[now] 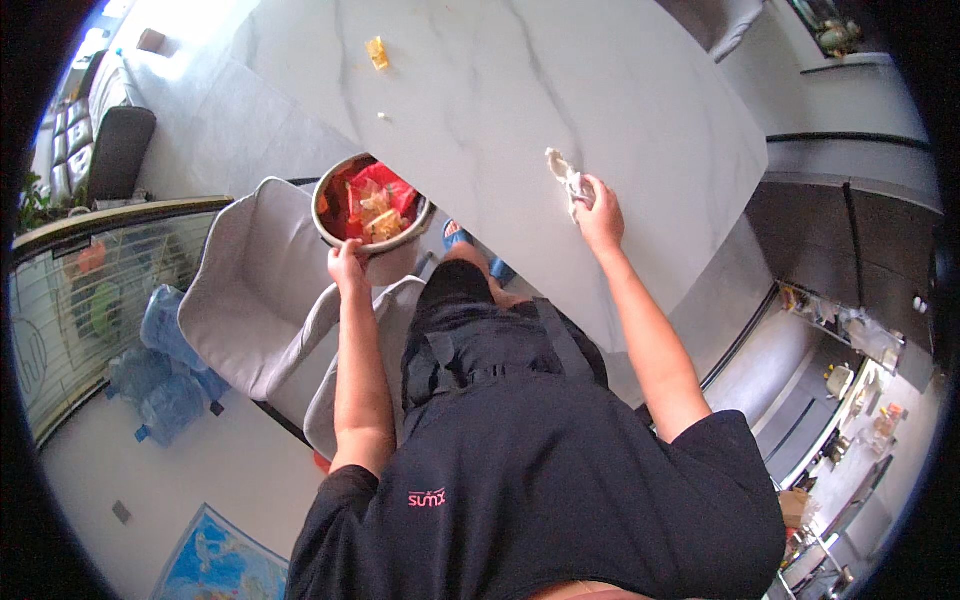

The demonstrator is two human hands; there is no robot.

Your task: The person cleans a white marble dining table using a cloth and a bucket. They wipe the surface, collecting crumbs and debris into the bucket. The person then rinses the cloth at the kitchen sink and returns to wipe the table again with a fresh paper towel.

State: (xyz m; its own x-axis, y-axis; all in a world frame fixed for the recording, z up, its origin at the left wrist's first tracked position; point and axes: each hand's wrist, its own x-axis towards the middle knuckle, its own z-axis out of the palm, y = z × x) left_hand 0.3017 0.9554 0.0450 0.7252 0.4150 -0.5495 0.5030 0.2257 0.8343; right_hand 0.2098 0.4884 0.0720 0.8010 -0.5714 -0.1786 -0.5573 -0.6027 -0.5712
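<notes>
My left hand (349, 266) grips the near rim of a round waste bin (396, 262), held up beside the edge of a marble-patterned table (480, 97). Red plastic and crumpled, yellowish wrappers (380, 210) lie inside the bin, whose far right side is under the table edge. Over the tabletop, my right hand (602, 217) pinches a crumpled white tissue or cloth (564, 174). Farther up the table are a yellow wrapper (377, 53) and a tiny white scrap (382, 116), both apart from my hands.
Grey upholstered chairs (259, 277) stand at the left, close to my left arm. Large clear-blue water bottles (169, 397) lie on the floor behind them. A blue patterned mat (225, 559) is at the lower left. Dark cabinets (810, 232) and a cluttered counter (862, 442) line the right.
</notes>
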